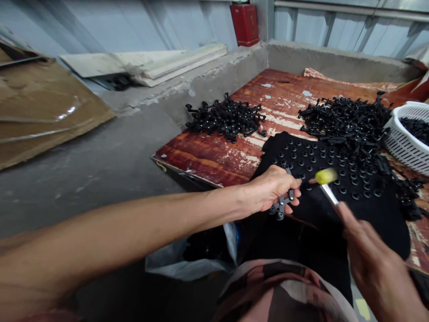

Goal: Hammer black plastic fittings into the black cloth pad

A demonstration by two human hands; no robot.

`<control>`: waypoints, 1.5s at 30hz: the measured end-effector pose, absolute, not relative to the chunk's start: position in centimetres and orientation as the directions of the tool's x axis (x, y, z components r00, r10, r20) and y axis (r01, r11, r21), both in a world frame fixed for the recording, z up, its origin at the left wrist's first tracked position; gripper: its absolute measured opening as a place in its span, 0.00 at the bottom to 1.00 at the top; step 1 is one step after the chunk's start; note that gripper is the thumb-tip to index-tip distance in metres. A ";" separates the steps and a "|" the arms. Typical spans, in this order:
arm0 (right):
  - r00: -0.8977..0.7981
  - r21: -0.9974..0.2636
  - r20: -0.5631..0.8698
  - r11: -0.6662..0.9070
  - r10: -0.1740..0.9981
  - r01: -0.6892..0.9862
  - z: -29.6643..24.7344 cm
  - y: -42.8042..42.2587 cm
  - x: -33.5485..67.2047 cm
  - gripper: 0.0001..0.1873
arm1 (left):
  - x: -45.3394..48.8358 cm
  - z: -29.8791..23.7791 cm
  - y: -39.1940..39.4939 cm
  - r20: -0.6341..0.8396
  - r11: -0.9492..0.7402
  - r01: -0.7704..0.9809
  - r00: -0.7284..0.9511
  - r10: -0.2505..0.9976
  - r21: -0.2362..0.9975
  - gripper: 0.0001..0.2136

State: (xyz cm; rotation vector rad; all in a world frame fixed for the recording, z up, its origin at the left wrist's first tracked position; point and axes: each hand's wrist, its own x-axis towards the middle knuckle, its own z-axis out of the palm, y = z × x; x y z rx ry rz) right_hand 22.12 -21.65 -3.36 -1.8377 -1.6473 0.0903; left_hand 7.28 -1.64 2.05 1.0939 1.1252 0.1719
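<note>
My left hand (273, 188) is closed around a small black plastic sprue of parts (283, 205), held just above a black cloth (368, 223) that lies on the worn red board (214, 156). My right hand (375, 264) grips a thin metal-shafted tool (330, 193) with a yellow-green tip (325, 176), blurred by motion, pointing at the parts in my left hand. Several small black round pieces (335, 170) are spread over the cloth.
Two heaps of black plastic sprues lie on the board, one at the left (226, 118) and one at the right (348, 118). A white basket (402, 143) with black parts stands at the right edge. A plastic bag (194, 255) hangs below the board. Cardboard (43, 107) lies at the left.
</note>
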 end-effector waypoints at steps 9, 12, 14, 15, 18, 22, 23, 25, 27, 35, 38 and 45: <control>0.599 -0.911 0.047 -0.212 0.799 0.354 -2.2 -20.7 21.2 0.17 | 5.3 2.8 -2.9 -0.431 -0.179 0.503 0.841 0.326 0.846 0.08; 0.523 -0.965 -0.067 -0.188 0.849 0.181 -1.6 -19.6 20.5 0.17 | 5.8 3.6 -4.2 -0.330 -0.440 0.372 0.928 0.171 0.817 0.10; 0.493 -0.973 -0.078 -0.175 0.867 0.153 -1.4 -18.8 20.1 0.16 | 6.3 3.8 -4.7 -0.296 -0.564 0.308 0.948 0.116 0.766 0.09; 0.494 -0.975 -0.079 -0.170 0.866 0.143 -1.3 -18.6 20.0 0.15 | 6.6 3.8 -4.8 -0.293 -0.601 0.294 0.951 0.102 0.744 0.09; 0.480 -0.982 -0.103 -0.165 0.871 0.090 -1.4 -18.3 19.9 0.15 | 7.0 3.5 -4.9 -0.289 -0.625 0.292 0.951 0.110 0.724 0.07; 0.450 -0.979 -0.195 -0.202 0.872 -0.034 -1.8 -18.3 20.1 0.17 | 6.9 2.6 -5.2 -0.184 -0.774 0.269 0.963 0.199 0.572 0.07; 0.469 -0.978 -0.203 -0.202 0.860 -0.053 -1.9 -18.2 20.2 0.18 | 6.8 2.3 -5.4 -0.118 -0.828 0.261 0.965 0.233 0.496 0.06; 0.505 -0.979 -0.201 -0.193 0.839 -0.070 -2.0 -17.9 20.2 0.18 | 6.7 1.5 -5.8 0.060 -0.913 0.227 0.963 0.262 0.338 0.06; 0.525 -0.979 -0.204 -0.184 0.826 -0.090 -2.0 -17.6 20.2 0.19 | 6.6 0.6 -6.2 0.229 -0.956 0.186 0.944 0.238 0.226 0.08; 0.581 -0.975 -0.216 -0.143 0.785 -0.169 -2.2 -18.7 20.6 0.20 | 7.1 0.1 -4.4 0.177 -0.865 0.242 0.921 0.348 0.439 0.10; 0.627 -0.967 -0.229 -0.101 0.744 -0.234 -2.4 -19.7 20.7 0.19 | 7.6 0.6 -3.2 0.080 -0.765 0.313 0.901 0.427 0.563 0.08; 0.683 -0.947 -0.300 -0.122 0.666 -0.298 -3.7 -21.6 20.3 0.18 | 8.7 0.8 -2.4 -0.018 -0.695 0.406 0.870 0.493 0.594 0.09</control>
